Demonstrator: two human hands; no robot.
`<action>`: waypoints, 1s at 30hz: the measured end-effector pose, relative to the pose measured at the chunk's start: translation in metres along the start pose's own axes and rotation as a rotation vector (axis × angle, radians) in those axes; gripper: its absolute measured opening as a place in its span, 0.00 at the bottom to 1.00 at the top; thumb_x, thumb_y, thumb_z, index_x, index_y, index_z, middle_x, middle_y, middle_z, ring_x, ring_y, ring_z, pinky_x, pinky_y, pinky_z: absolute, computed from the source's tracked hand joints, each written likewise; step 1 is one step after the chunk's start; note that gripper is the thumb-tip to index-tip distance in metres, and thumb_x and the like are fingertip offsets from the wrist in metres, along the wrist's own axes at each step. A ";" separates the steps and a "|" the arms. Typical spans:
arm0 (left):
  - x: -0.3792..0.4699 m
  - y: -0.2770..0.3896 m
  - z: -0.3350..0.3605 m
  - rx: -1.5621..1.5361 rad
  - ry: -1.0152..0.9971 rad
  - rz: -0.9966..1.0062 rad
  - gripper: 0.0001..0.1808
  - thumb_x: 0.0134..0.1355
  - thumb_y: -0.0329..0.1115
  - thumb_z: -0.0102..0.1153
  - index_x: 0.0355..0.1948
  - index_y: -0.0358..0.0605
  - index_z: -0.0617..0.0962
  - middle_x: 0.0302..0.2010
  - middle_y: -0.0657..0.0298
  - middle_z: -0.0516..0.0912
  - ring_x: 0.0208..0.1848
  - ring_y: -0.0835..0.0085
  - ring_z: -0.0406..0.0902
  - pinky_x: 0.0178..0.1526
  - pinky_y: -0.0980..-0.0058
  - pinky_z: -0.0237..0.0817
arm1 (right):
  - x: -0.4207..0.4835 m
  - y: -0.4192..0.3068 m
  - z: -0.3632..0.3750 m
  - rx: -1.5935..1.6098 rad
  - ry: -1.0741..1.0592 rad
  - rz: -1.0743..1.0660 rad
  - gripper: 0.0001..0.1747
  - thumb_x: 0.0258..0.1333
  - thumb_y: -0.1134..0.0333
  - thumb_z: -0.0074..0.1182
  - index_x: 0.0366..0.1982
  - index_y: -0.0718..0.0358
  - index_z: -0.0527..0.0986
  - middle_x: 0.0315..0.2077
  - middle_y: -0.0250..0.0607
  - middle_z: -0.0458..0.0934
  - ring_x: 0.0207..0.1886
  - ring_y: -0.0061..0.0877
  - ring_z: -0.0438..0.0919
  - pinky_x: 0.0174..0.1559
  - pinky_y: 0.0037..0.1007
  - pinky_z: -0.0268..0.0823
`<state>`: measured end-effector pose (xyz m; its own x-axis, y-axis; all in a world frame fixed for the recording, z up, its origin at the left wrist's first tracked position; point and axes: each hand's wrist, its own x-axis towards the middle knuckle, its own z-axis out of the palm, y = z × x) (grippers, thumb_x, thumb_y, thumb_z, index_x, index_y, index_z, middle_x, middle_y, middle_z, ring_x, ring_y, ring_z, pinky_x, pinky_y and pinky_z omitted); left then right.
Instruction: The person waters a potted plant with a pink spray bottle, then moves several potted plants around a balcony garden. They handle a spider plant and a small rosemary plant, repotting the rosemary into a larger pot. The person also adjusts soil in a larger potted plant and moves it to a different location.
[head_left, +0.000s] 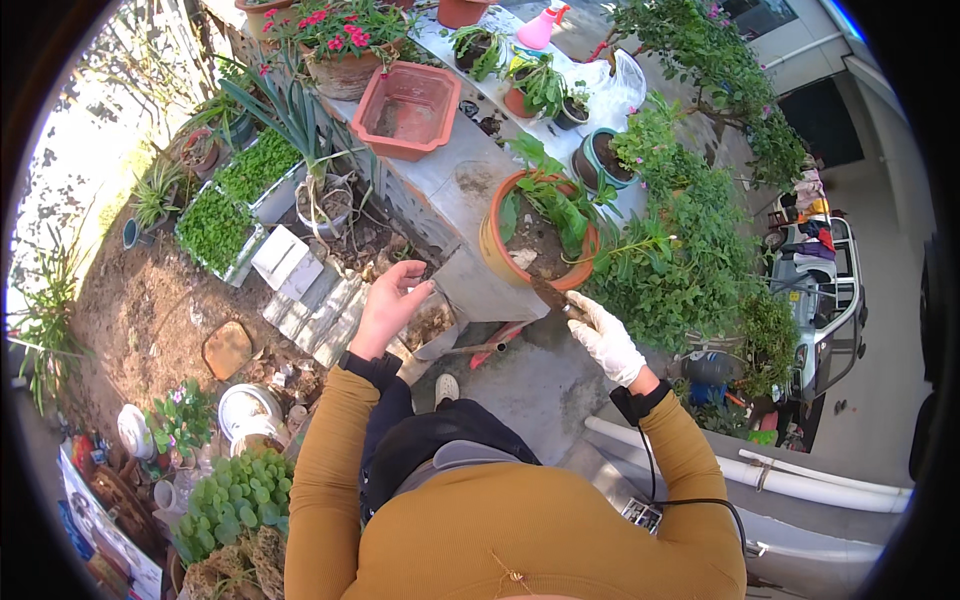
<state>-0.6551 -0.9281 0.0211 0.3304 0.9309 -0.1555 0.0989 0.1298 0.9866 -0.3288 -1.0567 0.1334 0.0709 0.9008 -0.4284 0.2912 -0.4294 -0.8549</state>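
Note:
My right hand (609, 341), in a white glove, grips a small hand trowel (553, 294) with a soil-covered blade. The blade lies at the near rim of a round terracotta-coloured pot (495, 244). Inside that pot are soil (551, 259), a pale stone-like piece (523, 259) and a broad-leaved green plant (559, 206) leaning over the rim. Bare and empty, my left hand (390, 304) hovers with its fingers apart, left of the pot. Just below and beside it is a container of soil (429, 328) by the ledge's end.
An empty reddish plastic planter (409, 112) sits on the concrete ledge (450, 176). Small potted plants and a pink spray bottle (538, 30) stand farther back. Leafy shrubs (675, 255) crowd the right. White pipes (750, 469) run low at right; a metal tube end (480, 348) juts out ahead of my legs.

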 end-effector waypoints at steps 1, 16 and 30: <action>0.010 0.003 0.011 0.080 -0.064 -0.008 0.25 0.58 0.35 0.66 0.54 0.35 0.76 0.48 0.56 0.82 0.47 0.72 0.79 0.48 0.71 0.71 | 0.000 -0.002 -0.009 -0.068 0.006 -0.011 0.29 0.63 0.77 0.47 0.66 0.66 0.61 0.61 0.42 0.70 0.63 0.26 0.69 0.64 0.26 0.59; 0.138 -0.032 0.187 0.182 0.477 0.327 0.34 0.66 0.35 0.51 0.67 0.25 0.57 0.62 0.34 0.65 0.65 0.44 0.63 0.67 0.61 0.55 | 0.083 0.036 -0.026 -1.363 0.222 -0.399 0.14 0.57 0.69 0.48 0.44 0.60 0.78 0.30 0.48 0.81 0.35 0.44 0.81 0.36 0.43 0.73; 0.133 -0.036 0.192 -0.066 0.556 0.312 0.22 0.68 0.28 0.44 0.63 0.35 0.68 0.58 0.43 0.76 0.60 0.53 0.74 0.60 0.67 0.64 | 0.120 0.034 -0.007 -1.474 0.182 -0.371 0.21 0.50 0.71 0.52 0.49 0.61 0.78 0.26 0.45 0.79 0.28 0.40 0.81 0.30 0.40 0.71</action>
<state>-0.4343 -0.8745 -0.0442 -0.2039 0.9640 0.1706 0.0134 -0.1715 0.9851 -0.3032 -0.9625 0.0545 -0.1367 0.9823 -0.1284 0.9694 0.1593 0.1869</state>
